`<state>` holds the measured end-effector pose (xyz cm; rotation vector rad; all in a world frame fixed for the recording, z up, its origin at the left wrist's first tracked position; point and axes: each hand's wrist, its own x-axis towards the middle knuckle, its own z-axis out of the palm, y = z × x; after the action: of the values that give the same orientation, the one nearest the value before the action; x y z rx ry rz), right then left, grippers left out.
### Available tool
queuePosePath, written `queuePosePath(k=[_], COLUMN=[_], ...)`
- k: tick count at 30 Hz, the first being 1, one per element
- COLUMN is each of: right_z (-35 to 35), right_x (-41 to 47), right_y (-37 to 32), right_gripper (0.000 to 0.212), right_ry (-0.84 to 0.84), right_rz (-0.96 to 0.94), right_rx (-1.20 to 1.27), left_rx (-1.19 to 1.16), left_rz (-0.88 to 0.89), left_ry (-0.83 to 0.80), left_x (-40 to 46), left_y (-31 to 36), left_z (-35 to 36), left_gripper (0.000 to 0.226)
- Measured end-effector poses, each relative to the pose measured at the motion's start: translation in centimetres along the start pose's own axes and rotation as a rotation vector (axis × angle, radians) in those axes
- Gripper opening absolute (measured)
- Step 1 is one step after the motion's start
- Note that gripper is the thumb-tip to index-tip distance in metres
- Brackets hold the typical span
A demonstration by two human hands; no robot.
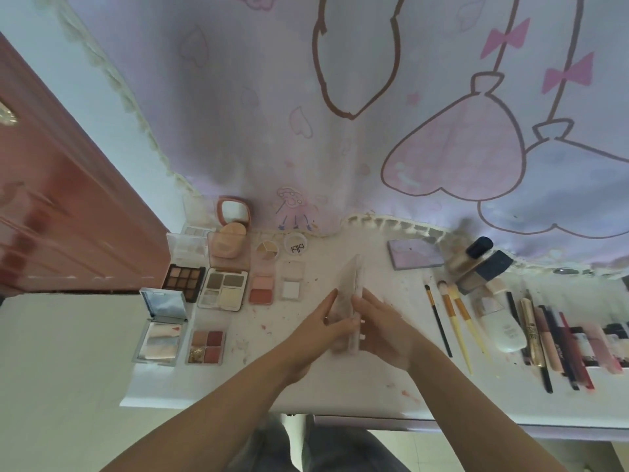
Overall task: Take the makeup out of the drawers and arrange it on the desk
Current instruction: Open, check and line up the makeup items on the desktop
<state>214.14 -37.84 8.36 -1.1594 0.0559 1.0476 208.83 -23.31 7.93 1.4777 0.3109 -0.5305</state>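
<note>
White and paint-stained, the desk (340, 386) carries your clear palette (347, 311) at its middle, pinched on edge between your left hand (326, 330) and right hand (381, 330). Open palettes (224, 291) lie left; brushes (452, 321) and pencils right.

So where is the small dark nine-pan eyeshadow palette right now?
In the head view, the dark nine-pan eyeshadow palette lies on the desk's left side, left of the white-framed four-pan palette.

I'm looking down at a home bedroom vanity: white desk (340, 386) crowded with eyeshadow palettes (224, 289), makeup brushes (456, 321), cartoon-print curtain (340, 148) behind.
</note>
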Motion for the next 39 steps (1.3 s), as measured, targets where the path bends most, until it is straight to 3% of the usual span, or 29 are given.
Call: queuePosePath(k=[5,8,11,15,17,20,22,24,25,29,32,35,39], right_z=[2.0,2.9,3.8,4.4,4.2,3.7,3.2,2.6,2.6,4.0,6.0,7.7,8.7], right_x=[0.3,0.3,0.2,0.0,0.2,-0.1,-0.2,0.0,0.2,1.3,1.9,2.5,3.1], right_y=[0.1,0.6,1.3,2.5,2.9,3.5,4.2,5.5,6.2,8.7,9.6,9.6,10.3], right_gripper=[0.062,0.075,0.085,0.074,0.067,0.064,0.056,0.049,0.045,0.031,0.029,0.027,0.025], right_ry=[-0.037,-0.058,-0.046,-0.07,-0.081,-0.23,-0.125,0.023,0.062,0.277,0.461,0.528,0.622], right_rz=[-0.059,-0.066,-0.052,-0.042,-0.019,-0.008,0.024,0.028,0.018,0.017,-0.021,-0.049,-0.075], right_rx=[-0.031,-0.041,-0.043,0.039,0.053,0.232,0.339,0.352,0.337,0.095,-0.376,-0.857,-1.079], left_rx=[-0.015,-0.004,0.0,-0.132,-0.198,-0.411,-0.618,-0.72,-0.72,-0.566,-0.365,-0.227,-0.128], left_rz=[0.014,0.008,0.031,0.046,0.017,-0.014,-0.045,-0.098,-0.114,-0.112,-0.119,-0.12,-0.105], left_ry=[0.003,0.032,0.045,0.0,-0.007,-0.136,-0.131,-0.009,0.054,0.251,0.323,0.346,0.359], left_x=[-2.0,-3.3,-4.4,-6.0,-6.7,-8.2,-9.2,-10.1,-10.5,-12.0,-12.7,-13.0,-13.2], left_y=[0.5,0.2,-0.5,-1.0,-1.3,-1.7,-2.0,-3.1,-3.6,-5.2,-5.2,-4.9,-4.7], left_z=[-1.3,-2.0,-2.5,-3.3,-4.1,-6.3,-8.4,-10.8,-11.9,-15.0,-15.5,-15.4,-15.8], left_gripper=[0.066,0.082,0.08,0.064,0.067,0.057,0.059,0.069,0.063,0.033,0.023,0.025,0.046])
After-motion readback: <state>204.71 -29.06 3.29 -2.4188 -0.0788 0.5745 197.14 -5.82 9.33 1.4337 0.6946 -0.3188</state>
